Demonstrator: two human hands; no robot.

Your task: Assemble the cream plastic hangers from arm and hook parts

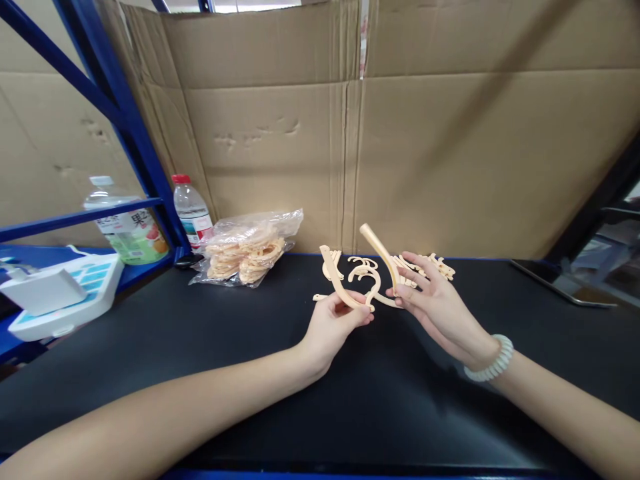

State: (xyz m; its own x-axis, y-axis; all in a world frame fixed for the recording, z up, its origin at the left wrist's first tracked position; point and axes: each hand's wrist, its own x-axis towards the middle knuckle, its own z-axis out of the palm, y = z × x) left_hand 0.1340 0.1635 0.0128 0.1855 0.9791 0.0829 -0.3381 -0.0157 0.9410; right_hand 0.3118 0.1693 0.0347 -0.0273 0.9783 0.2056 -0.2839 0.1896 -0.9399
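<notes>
A: What is standing around the black table [200, 373]?

B: Cardboard walls [450, 147] are rising behind it; a bag of beige parts [247, 252] is lying beside two bottles; the larger bottle [131, 230] is showing the character 果, the smaller one's label unreadable.

A: And the hands?

B: The left hand [334, 327] is pinching a curved beige strip [340, 283] above the table; the right hand [434, 305], fingers loosely spread, is holding another curved strip [381, 252] upright near loose pieces [430, 265]

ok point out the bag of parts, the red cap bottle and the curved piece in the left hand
bag of parts [247, 252], head view, middle of the clear plastic
red cap bottle [193, 212], head view, on its label
curved piece [338, 280], head view, mid-curve above the left hand [333, 328]
</notes>
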